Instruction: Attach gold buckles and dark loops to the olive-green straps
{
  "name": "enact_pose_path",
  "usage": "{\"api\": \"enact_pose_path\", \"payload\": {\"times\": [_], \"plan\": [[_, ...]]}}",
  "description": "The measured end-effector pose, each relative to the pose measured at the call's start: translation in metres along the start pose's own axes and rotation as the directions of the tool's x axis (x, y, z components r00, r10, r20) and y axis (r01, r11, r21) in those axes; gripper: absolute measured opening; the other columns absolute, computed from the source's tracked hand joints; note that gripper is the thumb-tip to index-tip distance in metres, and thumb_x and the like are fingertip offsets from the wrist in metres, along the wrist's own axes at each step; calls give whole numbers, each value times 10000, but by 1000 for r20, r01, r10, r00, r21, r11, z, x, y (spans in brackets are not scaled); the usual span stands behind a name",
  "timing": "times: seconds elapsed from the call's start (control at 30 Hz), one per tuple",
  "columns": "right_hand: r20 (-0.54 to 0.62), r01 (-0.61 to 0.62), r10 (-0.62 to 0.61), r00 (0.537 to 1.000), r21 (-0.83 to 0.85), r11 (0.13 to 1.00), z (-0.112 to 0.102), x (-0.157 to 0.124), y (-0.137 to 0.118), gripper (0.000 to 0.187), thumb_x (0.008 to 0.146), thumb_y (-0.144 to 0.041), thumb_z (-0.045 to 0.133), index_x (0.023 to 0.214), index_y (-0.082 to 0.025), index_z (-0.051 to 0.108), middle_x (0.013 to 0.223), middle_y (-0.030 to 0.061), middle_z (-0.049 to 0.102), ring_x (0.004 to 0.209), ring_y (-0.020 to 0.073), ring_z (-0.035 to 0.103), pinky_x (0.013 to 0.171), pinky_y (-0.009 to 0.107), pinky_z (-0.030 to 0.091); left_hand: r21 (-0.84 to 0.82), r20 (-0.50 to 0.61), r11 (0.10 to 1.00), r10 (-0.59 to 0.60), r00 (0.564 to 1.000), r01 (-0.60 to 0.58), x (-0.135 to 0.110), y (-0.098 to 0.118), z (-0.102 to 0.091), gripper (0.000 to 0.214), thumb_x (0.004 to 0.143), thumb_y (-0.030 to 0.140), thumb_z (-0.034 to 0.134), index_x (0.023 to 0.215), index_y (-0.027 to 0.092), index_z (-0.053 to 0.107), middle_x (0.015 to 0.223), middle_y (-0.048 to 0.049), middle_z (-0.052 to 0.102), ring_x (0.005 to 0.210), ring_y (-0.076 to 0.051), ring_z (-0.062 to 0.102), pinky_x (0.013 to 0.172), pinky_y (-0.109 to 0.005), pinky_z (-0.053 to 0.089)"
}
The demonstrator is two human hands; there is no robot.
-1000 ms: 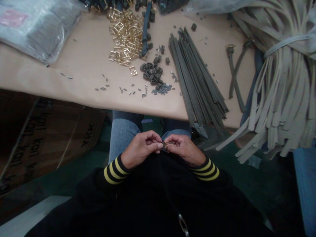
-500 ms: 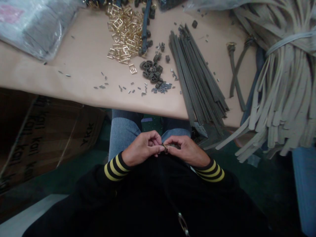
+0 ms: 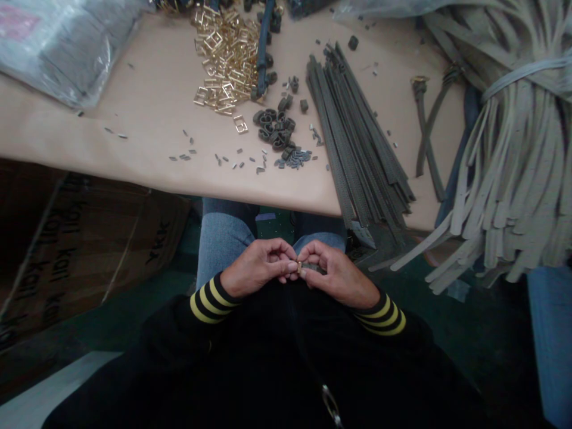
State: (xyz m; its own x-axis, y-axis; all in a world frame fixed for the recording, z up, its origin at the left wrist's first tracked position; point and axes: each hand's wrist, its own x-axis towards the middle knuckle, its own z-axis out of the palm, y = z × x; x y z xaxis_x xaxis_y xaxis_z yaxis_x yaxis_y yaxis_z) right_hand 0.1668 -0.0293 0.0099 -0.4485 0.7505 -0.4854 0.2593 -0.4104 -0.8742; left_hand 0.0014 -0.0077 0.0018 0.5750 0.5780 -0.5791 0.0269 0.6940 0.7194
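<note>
Over my lap, just off the table's near edge, my left hand (image 3: 261,267) and my right hand (image 3: 340,273) meet fingertip to fingertip. Both are closed in a pinch around a small gold buckle (image 3: 299,266), which the fingers largely cover. A dark olive strap (image 3: 315,267) shows between the fingers and thumb of my right hand, next to the buckle. How the strap and buckle are joined cannot be made out. Beyond my hands, a pile of gold buckles (image 3: 230,59) lies on the table, with dark strap loops (image 3: 274,128) and small metal clips (image 3: 292,158) beside it.
Dark olive straps (image 3: 357,137) lie in a bundle across the table's near edge (image 3: 286,193). A tied bunch of pale straps (image 3: 522,167) overhangs at the right. A plastic-wrapped package (image 3: 75,53) sits far left. Below the table stands a cardboard box (image 3: 116,238).
Both hands stay over my lap. My fingers have shifted slightly around the buckle, and more of its gold shows between the fingertips. Things on the table lie as before.
</note>
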Motion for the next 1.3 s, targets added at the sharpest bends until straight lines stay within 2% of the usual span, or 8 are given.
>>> {"api": "enact_pose_path", "payload": {"times": [0.17,0.47,0.6,0.77,0.87,1.1,1.3], "plan": [[35,-25,23,999,45,999,-1,-1,-6,114,720,-172,511,772,-163,411,680,11,573,564,89,556,544,226,453,7,41,1000,-20,999,19,0,-2,-2,213,650,247,627,738,102,497,568,15,584,521,-65,536,484,-179,420],[66,-62,56,996,87,994,-2,1,-2,93,729,-193,512,754,-148,435,684,33,594,580,99,576,565,232,448,102,78,994,27,997,-35,2,-6,-2,179,699,263,560,749,128,455,597,32,534,510,-50,472,445,-161,370],[52,-51,49,997,33,998,-1,3,-2,80,719,-186,516,725,-150,444,655,22,586,603,112,582,577,231,438,95,98,994,46,994,-55,2,-6,-1,189,700,275,555,742,133,438,570,54,493,437,-31,418,390,-147,352],[31,-9,13,999,-127,992,0,4,-4,39,718,-157,509,721,-155,470,650,10,592,623,120,563,586,227,415,48,124,998,34,992,-41,2,-8,-3,219,703,288,563,761,133,420,606,35,536,371,-11,412,349,-134,329],[44,6,2,999,-173,985,1,3,-4,25,726,-155,490,713,-155,468,651,8,585,622,118,544,585,224,402,-15,122,1000,23,992,-22,2,-10,-4,246,685,294,592,753,132,420,595,38,539,363,-10,421,346,-131,341],[26,48,-43,999,-260,964,-3,3,-9,30,706,-173,475,680,-160,467,655,-1,537,617,116,483,588,229,377,-329,143,943,-5,990,52,-1,-15,-12,283,626,249,670,802,116,493,619,38,537,498,-38,507,442,-141,460],[45,65,-58,997,-181,981,-3,2,-5,31,710,-187,468,718,-158,461,721,21,546,648,122,493,614,242,394,-373,155,923,-41,987,97,-3,-13,-12,302,584,234,704,763,112,494,618,32,568,469,-35,527,433,-130,466]]}}
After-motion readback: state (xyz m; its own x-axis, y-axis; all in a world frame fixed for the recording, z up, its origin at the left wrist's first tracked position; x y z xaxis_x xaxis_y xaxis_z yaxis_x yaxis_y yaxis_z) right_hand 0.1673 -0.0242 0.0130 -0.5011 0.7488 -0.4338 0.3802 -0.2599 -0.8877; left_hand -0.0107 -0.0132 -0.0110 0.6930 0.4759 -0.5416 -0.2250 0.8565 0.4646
